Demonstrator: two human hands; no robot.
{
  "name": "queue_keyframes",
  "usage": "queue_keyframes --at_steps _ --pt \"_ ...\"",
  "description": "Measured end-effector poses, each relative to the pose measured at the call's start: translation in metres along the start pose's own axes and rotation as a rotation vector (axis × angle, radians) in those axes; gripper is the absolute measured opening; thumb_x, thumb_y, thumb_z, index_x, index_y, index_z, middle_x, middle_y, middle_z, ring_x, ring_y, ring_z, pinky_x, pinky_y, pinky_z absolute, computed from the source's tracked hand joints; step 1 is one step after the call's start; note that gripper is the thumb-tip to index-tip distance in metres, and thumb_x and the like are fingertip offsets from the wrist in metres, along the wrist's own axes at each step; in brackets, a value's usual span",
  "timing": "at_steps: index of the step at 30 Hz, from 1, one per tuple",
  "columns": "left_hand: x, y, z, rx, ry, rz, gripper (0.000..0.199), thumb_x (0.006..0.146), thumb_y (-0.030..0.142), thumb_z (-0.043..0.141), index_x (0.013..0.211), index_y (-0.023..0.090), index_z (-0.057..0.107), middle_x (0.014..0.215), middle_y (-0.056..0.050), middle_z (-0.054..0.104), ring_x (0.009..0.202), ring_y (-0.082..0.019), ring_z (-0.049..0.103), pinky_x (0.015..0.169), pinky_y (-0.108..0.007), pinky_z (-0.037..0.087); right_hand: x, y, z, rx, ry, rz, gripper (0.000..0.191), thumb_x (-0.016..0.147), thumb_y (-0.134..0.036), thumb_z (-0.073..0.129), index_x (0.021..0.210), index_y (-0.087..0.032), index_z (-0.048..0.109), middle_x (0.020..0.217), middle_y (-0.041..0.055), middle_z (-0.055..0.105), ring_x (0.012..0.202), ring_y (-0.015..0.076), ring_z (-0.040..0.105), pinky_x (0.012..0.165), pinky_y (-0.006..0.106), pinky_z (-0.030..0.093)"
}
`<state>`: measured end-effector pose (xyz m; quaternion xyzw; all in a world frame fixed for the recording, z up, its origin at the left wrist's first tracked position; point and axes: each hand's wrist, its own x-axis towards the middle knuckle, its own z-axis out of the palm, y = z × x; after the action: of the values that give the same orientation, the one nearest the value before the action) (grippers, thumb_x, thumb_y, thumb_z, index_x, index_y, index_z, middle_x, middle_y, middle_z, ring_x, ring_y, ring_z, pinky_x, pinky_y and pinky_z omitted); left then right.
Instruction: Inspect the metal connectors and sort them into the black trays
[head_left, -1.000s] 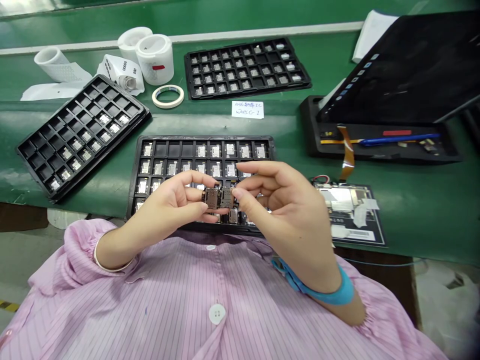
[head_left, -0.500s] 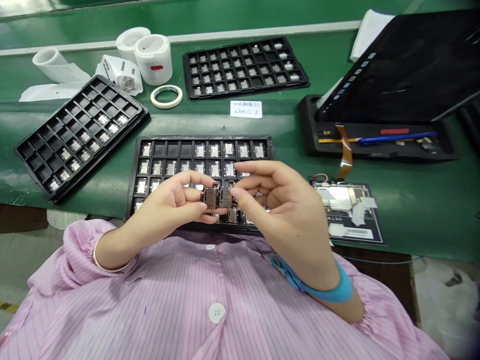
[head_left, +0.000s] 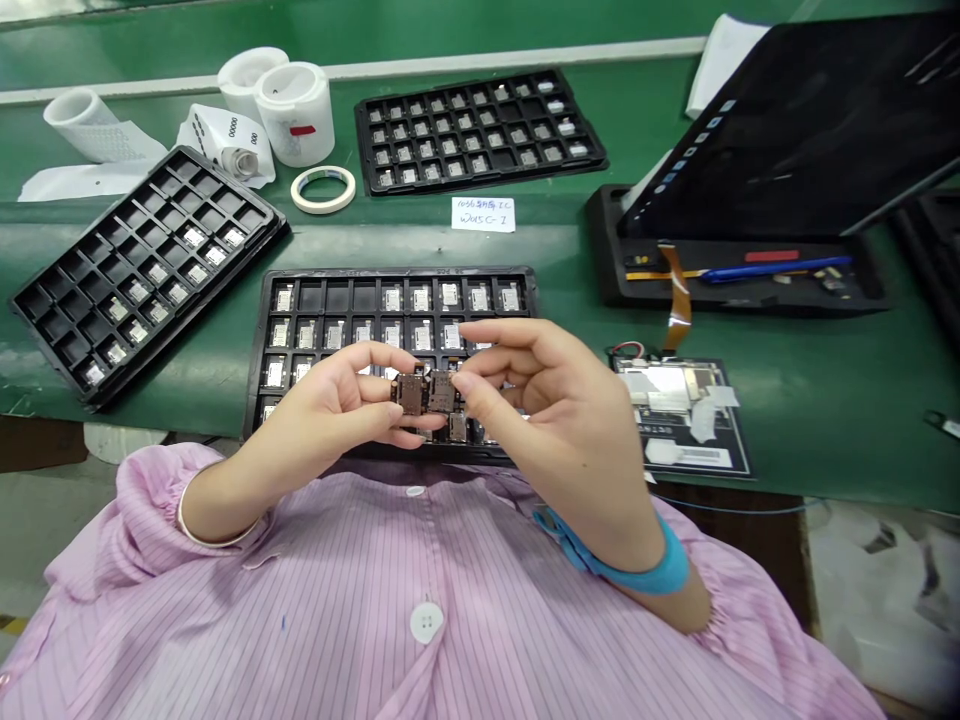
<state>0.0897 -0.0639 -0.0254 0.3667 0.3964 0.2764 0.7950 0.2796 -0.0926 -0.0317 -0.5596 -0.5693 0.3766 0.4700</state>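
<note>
Over the near edge of the middle black tray (head_left: 335,298) I hold two small circuit boards with metal card slots side by side. My left hand (head_left: 337,405) pinches the left circuit board (head_left: 410,394) between thumb and fingers. The right circuit board (head_left: 441,391) is gripped at its right edge by the thumb and fingertips of my right hand (head_left: 559,420), which wears a blue wrist strap (head_left: 660,570). Their inner edges nearly meet; whether they touch I cannot tell. Below, the tray's pockets hold several similar boards, partly hidden by my hands.
A partly filled black tray (head_left: 64,300) lies at the left, another tray (head_left: 480,175) at the back. Paper rolls (head_left: 307,100), a tape ring (head_left: 322,205) and a handwritten label (head_left: 484,214) lie behind. At right, a tilted screen (head_left: 795,130) stands beside a wired device (head_left: 694,415).
The view has shifted slightly, so everything sits a little further left. Both hands keep their pinch on the boards; the right board looks slightly more tilted.
</note>
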Motion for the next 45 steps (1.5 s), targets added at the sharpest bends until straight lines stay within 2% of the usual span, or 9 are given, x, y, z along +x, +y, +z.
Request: queue_keyframes --at_steps 15,27,35,45 --pt "-0.0002 -0.0042 -0.0015 -0.029 -0.028 0.001 0.025 0.089 0.007 0.064 0.111 0.016 0.054 0.094 -0.006 0.077 0.096 -0.02 0.075 0.078 -0.021 0.062 -0.0015 0.0041 0.0008 0.064 -0.019 0.029 0.024 0.089 -0.018 0.063 0.113 -0.022 0.062 0.081 0.0013 0.068 0.073 0.0164 0.068 0.049 0.025 0.052" --pt "0.0007 -0.0054 -0.0019 -0.029 -0.017 -0.011 0.028 0.088 0.01 0.066 0.113 0.016 0.056 0.098 -0.008 0.077 0.098 -0.023 0.074 0.078 -0.024 0.062 -0.0035 0.0038 0.0016 0.053 -0.009 0.055 0.024 0.09 -0.019 0.063 0.113 -0.023 0.062 0.082 0.0018 0.069 0.075 0.0178 0.069 0.05 0.027 0.053" --pt "-0.0007 -0.0068 -0.0036 -0.051 -0.044 -0.012 0.027 0.09 0.01 0.065 0.114 0.017 0.056 0.097 -0.007 0.077 0.099 -0.021 0.074 0.08 -0.023 0.062 -0.0032 0.0043 0.002 0.061 -0.023 0.044 0.025 0.089 -0.017 0.063 0.113 -0.022 0.062 0.079 0.0002 0.068 0.068 0.0151 0.066 0.05 0.026 0.051" --pt "-0.001 -0.0054 -0.0019 -0.057 0.019 -0.035 0.023 0.09 0.019 0.066 0.112 0.017 0.059 0.103 -0.009 0.075 0.096 -0.025 0.075 0.078 -0.027 0.062 -0.002 0.0024 0.0025 -0.001 -0.014 0.021 0.023 0.089 -0.016 0.062 0.111 -0.023 0.063 0.076 -0.0003 0.067 0.066 0.0152 0.064 0.052 0.027 0.051"
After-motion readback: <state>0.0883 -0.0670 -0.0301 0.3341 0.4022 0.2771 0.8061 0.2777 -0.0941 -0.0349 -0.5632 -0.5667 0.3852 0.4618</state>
